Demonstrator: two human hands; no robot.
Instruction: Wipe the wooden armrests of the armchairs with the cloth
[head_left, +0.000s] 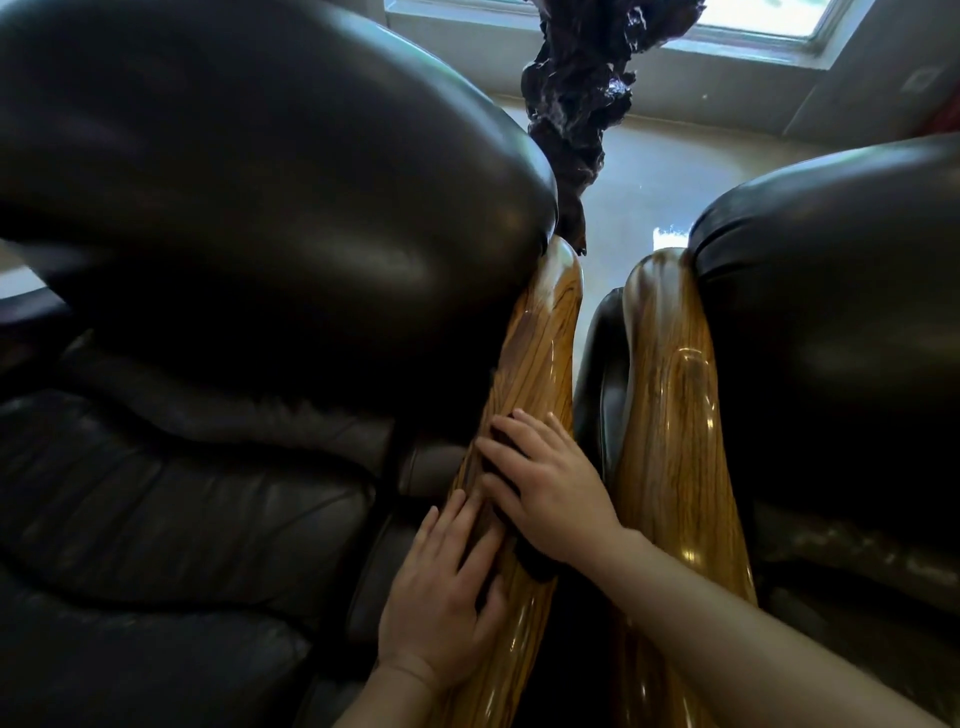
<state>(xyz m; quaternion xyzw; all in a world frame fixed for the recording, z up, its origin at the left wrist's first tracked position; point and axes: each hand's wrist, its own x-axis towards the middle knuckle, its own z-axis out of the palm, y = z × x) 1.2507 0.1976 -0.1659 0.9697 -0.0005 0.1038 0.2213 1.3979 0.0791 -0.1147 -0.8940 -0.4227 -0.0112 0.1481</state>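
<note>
The right hand (548, 491) lies palm-down on the glossy, striped golden-brown wooden armrest (540, 353) of the left black leather armchair (234, 208), fingers spread and pressing a dark cloth (519, 525) flat against the wood. Most of the cloth is hidden beneath that palm; only dark strips of it show between the fingers, along the thumb side, and in a bunched end poking out below the heel of the hand near the wrist. The hand presses rather than grips, with no fingers curled around the fabric.

The left hand (447, 587) rests just below and to the left of the right hand, on the same armrest's inner slope, open and flat, fingers extended up along the grain. Its fingertips reach close to the cloth's lower edge; whether they touch it cannot be told.

To the right of the right hand, across a narrow dark gap, runs the matching polished wooden armrest (675, 415) of the second black leather armchair (841, 291). Beyond both armrests' rounded far ends stands a dark, gnarled root-wood sculpture (582, 88) on a pale floor (654, 161).
</note>
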